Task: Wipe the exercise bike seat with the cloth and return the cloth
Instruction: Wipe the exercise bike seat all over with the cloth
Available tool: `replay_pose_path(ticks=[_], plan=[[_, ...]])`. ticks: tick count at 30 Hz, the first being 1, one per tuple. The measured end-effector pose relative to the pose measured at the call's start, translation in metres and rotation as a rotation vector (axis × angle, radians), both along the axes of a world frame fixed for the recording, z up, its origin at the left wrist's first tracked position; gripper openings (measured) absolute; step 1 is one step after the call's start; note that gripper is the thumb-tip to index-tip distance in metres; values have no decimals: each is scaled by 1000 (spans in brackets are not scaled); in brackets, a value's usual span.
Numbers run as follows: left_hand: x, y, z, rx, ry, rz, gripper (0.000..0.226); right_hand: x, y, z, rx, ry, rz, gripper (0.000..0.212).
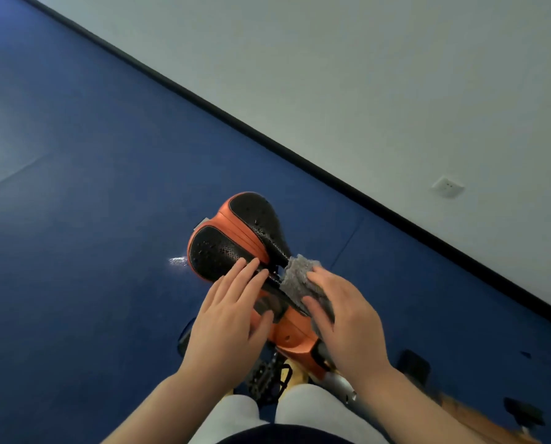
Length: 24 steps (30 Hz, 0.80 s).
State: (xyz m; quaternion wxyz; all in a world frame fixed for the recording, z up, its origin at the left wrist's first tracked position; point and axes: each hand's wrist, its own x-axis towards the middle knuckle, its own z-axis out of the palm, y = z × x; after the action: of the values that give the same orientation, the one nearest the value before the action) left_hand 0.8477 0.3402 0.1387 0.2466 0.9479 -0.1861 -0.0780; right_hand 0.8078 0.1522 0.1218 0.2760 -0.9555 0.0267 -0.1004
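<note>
**Wiping under way, cloth return still ahead**

Pressing a crumpled grey fuzzy cloth (299, 278) against the narrow nose of the black perforated, orange-trimmed exercise bike seat (235, 238), the right hand (344, 322) holds the fabric bunched under its fingers. The left hand (229, 312) lies flat and empty, fingers spread, on the near side of the saddle, seemingly steadying it. The wide rear pads look untouched by the cloth at this instant, so I judge the wipe partly done at most. Returning the cloth remains; its resting place is not visible on the blue floor (91, 187).
</note>
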Motion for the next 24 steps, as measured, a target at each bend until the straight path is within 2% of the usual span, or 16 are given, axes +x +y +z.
replay_pose_path(ticks=[3, 8, 13, 19, 21, 24], plan=[[-5, 0, -5, -14, -10, 60, 59, 3, -4, -10, -54, -87, 140, 40], [-8, -7, -6, -32, -53, 230, 59, 34, 9, -13, -39, -82, 283, 35], [-12, -10, -8, -53, -71, 329, 58, 10, -22, -24, -9, -79, 368, 41], [-13, -13, -16, -37, -77, 314, 65, 36, 5, -16, -74, -107, 364, 40], [-13, -7, -18, -47, -75, 290, 65, 26, -2, -22, -82, -109, 391, 39], [-9, 7, -20, -47, -80, 230, 61, -2, -20, -33, -46, -110, 369, 49]])
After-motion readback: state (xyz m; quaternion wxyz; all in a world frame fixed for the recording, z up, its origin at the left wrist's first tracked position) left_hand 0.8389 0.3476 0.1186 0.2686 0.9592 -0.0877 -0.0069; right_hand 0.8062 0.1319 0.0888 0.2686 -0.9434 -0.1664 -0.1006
